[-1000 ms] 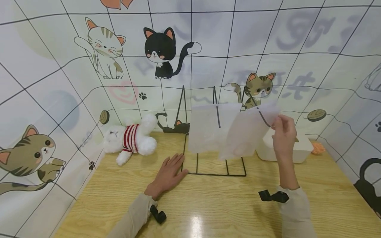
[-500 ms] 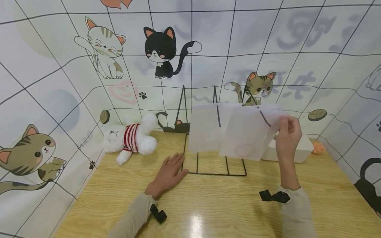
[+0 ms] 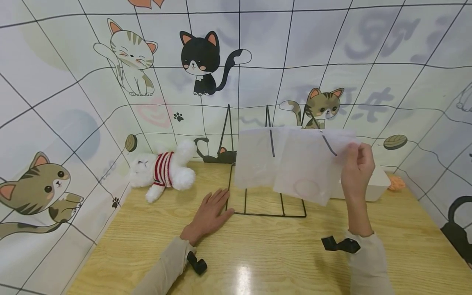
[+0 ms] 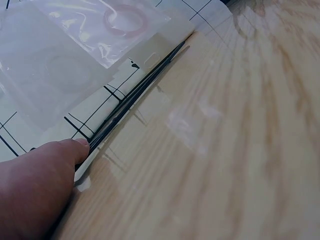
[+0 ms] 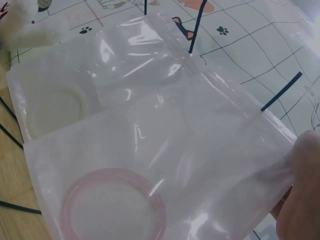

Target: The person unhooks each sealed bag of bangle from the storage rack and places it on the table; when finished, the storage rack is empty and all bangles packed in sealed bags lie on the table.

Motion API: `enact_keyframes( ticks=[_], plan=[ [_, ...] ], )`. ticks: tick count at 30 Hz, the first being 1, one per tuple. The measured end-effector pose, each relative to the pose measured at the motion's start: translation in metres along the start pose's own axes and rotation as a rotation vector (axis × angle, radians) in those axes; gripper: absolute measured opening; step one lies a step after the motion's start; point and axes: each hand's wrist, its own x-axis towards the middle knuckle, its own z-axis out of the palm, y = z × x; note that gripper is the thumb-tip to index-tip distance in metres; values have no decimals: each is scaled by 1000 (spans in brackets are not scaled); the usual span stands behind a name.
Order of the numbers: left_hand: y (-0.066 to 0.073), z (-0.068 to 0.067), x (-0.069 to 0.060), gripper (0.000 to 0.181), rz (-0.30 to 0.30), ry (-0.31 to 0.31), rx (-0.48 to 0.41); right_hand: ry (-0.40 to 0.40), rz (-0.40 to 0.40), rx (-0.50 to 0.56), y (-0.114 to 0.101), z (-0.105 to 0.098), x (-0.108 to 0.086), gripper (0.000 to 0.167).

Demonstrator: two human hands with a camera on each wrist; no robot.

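Right of centre, head view: the right hand (image 3: 357, 169) pinches the edge of a translucent bag (image 3: 304, 170) hung on a black wire rack (image 3: 268, 215). Lower centre: the left hand (image 3: 208, 213), fingers extended, lies on the surface (image 3: 284, 252), touching the rack.

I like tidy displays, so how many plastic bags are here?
2. One plastic bag hangs on the middle prong of the black wire rack; the pink-ring bag is on the right prong, its edge pinched by the right hand. Others could be hidden behind.
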Motion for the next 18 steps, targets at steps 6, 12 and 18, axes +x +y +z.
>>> enact_keyframes(
  ticks=[6,12,18],
  plan=[
    [-2,2,0,70,-21,-24,10,2,-13,21,-2,1,-1,12],
    [-5,2,0,70,-34,-41,25,-3,-87,10,-9,2,-3,11],
    [-2,2,0,69,-12,-16,12,19,-123,-21,-10,-3,-4,9]
  ],
)
